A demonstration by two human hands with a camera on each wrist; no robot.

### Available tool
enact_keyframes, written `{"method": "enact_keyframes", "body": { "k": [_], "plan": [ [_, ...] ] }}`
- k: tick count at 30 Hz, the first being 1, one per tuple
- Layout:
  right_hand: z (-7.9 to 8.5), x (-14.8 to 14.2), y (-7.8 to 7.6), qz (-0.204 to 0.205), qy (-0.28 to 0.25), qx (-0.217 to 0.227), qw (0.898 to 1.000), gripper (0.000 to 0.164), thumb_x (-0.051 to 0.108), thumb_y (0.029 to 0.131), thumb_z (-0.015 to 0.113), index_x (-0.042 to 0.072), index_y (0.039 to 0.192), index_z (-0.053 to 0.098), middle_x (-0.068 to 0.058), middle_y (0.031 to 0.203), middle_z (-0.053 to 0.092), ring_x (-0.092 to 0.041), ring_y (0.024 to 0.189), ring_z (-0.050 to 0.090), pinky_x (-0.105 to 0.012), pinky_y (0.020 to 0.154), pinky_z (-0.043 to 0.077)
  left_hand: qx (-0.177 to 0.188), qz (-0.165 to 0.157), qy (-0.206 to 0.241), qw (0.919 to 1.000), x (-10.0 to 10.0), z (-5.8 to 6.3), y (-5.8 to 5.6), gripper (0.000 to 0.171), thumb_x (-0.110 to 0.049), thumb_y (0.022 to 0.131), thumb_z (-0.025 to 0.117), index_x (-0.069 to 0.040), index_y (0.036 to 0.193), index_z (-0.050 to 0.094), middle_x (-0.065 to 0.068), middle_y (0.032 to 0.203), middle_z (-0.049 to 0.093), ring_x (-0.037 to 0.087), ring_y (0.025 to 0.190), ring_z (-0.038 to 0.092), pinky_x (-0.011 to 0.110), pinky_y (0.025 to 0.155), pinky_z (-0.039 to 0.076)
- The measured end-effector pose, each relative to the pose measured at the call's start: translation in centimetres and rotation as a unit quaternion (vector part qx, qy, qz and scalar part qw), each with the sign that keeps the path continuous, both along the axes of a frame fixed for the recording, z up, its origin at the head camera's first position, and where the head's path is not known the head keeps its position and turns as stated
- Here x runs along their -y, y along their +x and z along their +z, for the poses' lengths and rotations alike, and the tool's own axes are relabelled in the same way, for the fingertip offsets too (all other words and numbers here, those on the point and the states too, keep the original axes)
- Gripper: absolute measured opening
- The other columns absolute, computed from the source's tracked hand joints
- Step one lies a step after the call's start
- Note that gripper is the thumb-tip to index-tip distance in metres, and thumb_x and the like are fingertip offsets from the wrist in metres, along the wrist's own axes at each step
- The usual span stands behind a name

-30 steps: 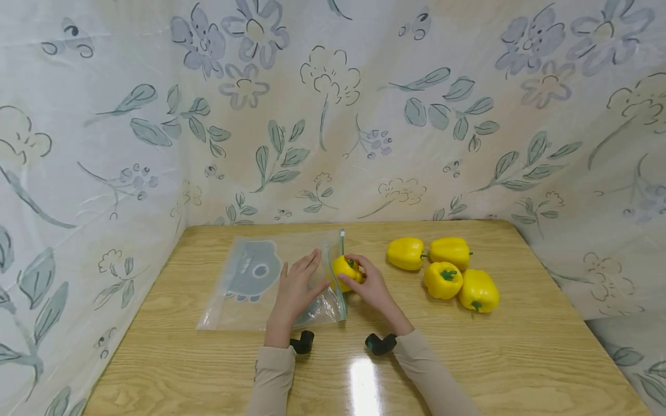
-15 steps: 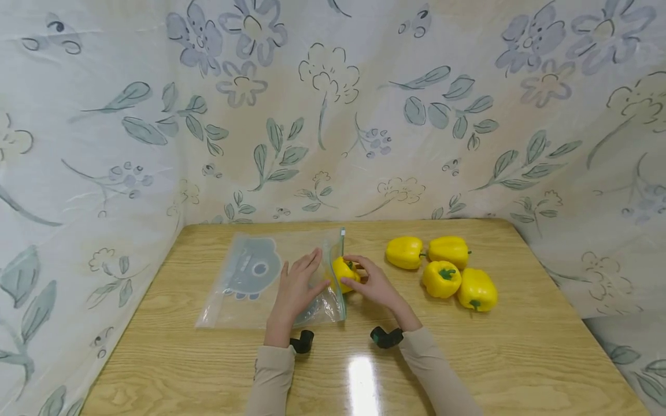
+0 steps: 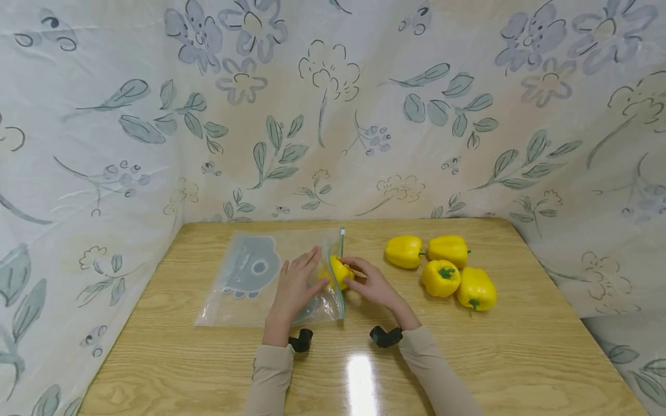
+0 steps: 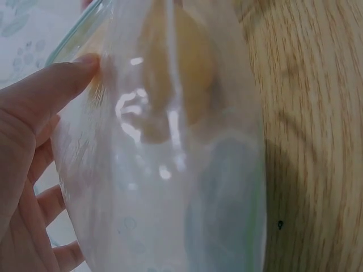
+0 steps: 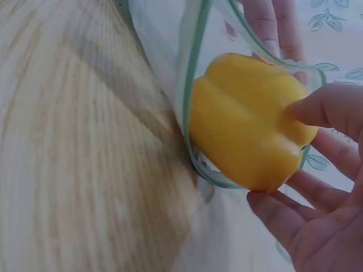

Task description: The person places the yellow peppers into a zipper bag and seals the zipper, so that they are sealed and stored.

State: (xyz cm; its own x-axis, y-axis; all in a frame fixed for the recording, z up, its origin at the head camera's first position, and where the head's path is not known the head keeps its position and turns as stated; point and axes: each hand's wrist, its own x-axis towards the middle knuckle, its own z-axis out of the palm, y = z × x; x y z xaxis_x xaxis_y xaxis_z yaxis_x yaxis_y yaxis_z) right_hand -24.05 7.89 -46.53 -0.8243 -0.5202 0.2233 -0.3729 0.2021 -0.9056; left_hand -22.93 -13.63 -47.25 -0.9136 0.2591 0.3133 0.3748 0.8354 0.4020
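Note:
A clear zip bag with a blue cartoon print lies on the table, its green-edged mouth facing right and held agape. My left hand holds the upper film near the mouth; in the left wrist view the thumb touches the plastic, with fingers partly hidden behind it. My right hand grips a yellow bell pepper in the mouth. In the right wrist view this pepper sits mostly inside the green rim, thumb on one side and fingers underneath. Through the film its far end looks blurred.
Several yellow bell peppers stand grouped at the right of the wooden table. A flowered cloth hangs behind and along both sides. Black wrist-worn devices sit by both cuffs.
My right hand has pushed the bell pepper leftward, deeper into the bag's mouth. The left hand stays nearly in place on the bag. The other peppers have not moved on the table.

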Motion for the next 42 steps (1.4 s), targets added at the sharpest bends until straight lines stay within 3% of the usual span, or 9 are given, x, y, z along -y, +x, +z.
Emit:
{"method": "enact_keyframes", "body": {
  "k": [9, 15, 21, 31, 42],
  "plan": [
    [-0.73, 0.20, -0.19, -0.023, -0.034, 0.019, 0.999, 0.039, -0.001, 0.088, 0.058, -0.010, 0.124, 0.046, -0.027, 0.128, 0.047, -0.043, 0.121, 0.045, -0.052, 0.097, 0.041, -0.002, -0.002, -0.001, 1.0000, -0.07, -0.05, -0.01, 0.072, -0.046, 0.084, 0.062, -0.019, 0.144, 0.034, -0.002, 0.148, 0.035, 0.027, 0.132, 0.038, 0.061, 0.107, 0.020],
    [-0.72, 0.18, -0.18, -0.045, -0.011, -0.009, 0.999, 0.038, 0.003, 0.089, 0.058, -0.005, 0.125, 0.049, -0.022, 0.126, 0.052, -0.039, 0.115, 0.050, -0.052, 0.091, 0.046, -0.005, -0.005, -0.009, 0.9999, -0.24, 0.22, 0.12, 0.071, -0.044, 0.085, 0.063, -0.018, 0.144, 0.035, -0.001, 0.147, 0.037, 0.027, 0.131, 0.039, 0.062, 0.106, 0.022],
    [-0.63, 0.09, -0.03, -0.072, 0.012, -0.031, 0.997, 0.037, 0.004, 0.089, 0.060, -0.005, 0.124, 0.052, -0.025, 0.118, 0.056, -0.041, 0.102, 0.055, -0.055, 0.086, 0.048, -0.007, -0.006, -0.014, 0.9999, -0.39, 0.12, 0.18, 0.072, -0.045, 0.084, 0.063, -0.018, 0.144, 0.034, 0.000, 0.147, 0.038, 0.028, 0.130, 0.040, 0.062, 0.105, 0.023],
    [-0.55, 0.25, 0.13, -0.067, 0.010, -0.043, 0.997, 0.036, 0.001, 0.088, 0.060, -0.006, 0.122, 0.052, -0.025, 0.115, 0.058, -0.042, 0.100, 0.058, -0.052, 0.084, 0.050, -0.004, -0.011, -0.011, 0.9999, -0.68, -0.01, 0.18, 0.072, -0.046, 0.084, 0.063, -0.018, 0.144, 0.035, -0.001, 0.147, 0.037, 0.028, 0.131, 0.039, 0.061, 0.106, 0.023],
    [-0.86, 0.56, 0.30, -0.024, -0.015, -0.026, 0.999, 0.038, -0.005, 0.087, 0.058, -0.011, 0.124, 0.047, -0.033, 0.116, 0.053, -0.046, 0.101, 0.057, -0.054, 0.088, 0.047, -0.005, -0.012, -0.014, 0.9998, -0.88, 0.16, 0.29, 0.071, -0.046, 0.085, 0.062, -0.019, 0.145, 0.033, -0.002, 0.148, 0.036, 0.026, 0.132, 0.037, 0.060, 0.107, 0.023]
  ]
}}
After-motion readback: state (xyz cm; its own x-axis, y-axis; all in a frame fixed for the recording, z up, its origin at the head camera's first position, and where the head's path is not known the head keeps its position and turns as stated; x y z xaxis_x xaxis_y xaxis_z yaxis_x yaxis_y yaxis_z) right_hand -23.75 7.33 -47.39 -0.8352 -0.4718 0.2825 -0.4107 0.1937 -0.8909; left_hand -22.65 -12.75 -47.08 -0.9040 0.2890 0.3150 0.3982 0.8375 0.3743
